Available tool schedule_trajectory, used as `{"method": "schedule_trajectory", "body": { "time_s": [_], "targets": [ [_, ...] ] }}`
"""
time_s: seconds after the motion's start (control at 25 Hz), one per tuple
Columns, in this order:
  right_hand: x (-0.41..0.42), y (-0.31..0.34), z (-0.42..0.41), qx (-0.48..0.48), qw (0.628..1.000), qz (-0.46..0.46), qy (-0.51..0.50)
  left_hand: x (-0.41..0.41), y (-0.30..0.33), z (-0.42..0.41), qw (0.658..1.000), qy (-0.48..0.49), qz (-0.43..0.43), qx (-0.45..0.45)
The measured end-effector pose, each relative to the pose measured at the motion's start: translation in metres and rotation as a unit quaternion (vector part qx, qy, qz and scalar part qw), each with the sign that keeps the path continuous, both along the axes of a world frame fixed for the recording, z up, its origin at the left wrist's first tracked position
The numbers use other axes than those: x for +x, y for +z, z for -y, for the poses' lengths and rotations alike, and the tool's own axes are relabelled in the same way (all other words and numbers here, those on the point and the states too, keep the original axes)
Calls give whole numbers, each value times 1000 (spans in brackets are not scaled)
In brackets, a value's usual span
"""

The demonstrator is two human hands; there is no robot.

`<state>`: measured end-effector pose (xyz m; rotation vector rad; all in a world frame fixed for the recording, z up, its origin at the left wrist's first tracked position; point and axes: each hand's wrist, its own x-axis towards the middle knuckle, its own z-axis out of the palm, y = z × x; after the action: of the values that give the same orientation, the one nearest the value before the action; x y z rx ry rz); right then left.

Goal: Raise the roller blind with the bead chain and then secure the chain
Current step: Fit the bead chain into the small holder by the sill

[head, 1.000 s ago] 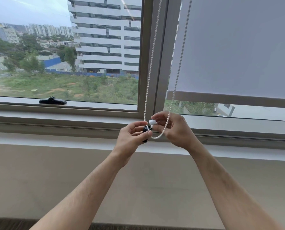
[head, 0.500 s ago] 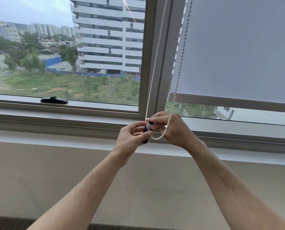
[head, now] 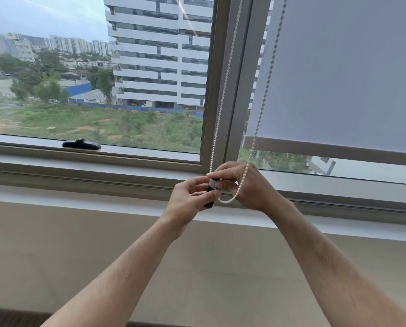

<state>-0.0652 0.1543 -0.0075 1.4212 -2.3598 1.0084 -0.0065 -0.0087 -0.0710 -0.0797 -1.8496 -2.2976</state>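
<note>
A grey roller blind (head: pixel 339 74) covers the right pane, and its bottom bar (head: pixel 327 149) hangs a little above the sill. The white bead chain (head: pixel 223 90) drops in two strands beside the window post and loops under my hands. My left hand (head: pixel 188 199) pinches a small black holder (head: pixel 210 197) with a white cap at the foot of the chain. My right hand (head: pixel 249 185) grips the chain's loop and the white cap, and its fingers touch the left hand's. The holder is mostly hidden by my fingers.
A black window handle (head: pixel 81 144) lies on the left pane's lower frame. The vertical window post (head: pixel 230 79) stands behind the chain. A pale sill ledge (head: pixel 102 201) runs under the window, with a beige wall (head: pixel 79 256) below.
The white cap, seen apart above the black holder a second ago, now sits pressed onto it between my fingers. My hands have stayed by the post; the view has shifted slightly.
</note>
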Motion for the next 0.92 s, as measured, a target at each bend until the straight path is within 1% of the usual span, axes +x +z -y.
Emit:
{"method": "schedule_trajectory", "body": {
  "time_s": [0.2,0.36,0.44,0.52,0.64,0.84,0.92],
  "targets": [
    [-3,-1,2,26,1000,14,9,1,2,2,1000,0,14,-13],
    [-5,-1,1,24,1000,7,2,3,2,6,999,-34,16,-15],
    [-7,-2,1,17,1000,19,-5,3,0,9,999,-42,15,-24],
    [-9,-4,1,13,1000,28,-5,2,-2,9,998,-32,3,-45],
    [-10,-9,4,7,1000,11,-12,1,-4,4,997,4,-19,-70],
    [-9,-15,6,-11,997,15,-73,-4,-10,2,995,43,-20,-89],
    [-9,-15,7,0,994,-7,-106,-6,-11,1,994,49,-23,-96]
  ]
}}
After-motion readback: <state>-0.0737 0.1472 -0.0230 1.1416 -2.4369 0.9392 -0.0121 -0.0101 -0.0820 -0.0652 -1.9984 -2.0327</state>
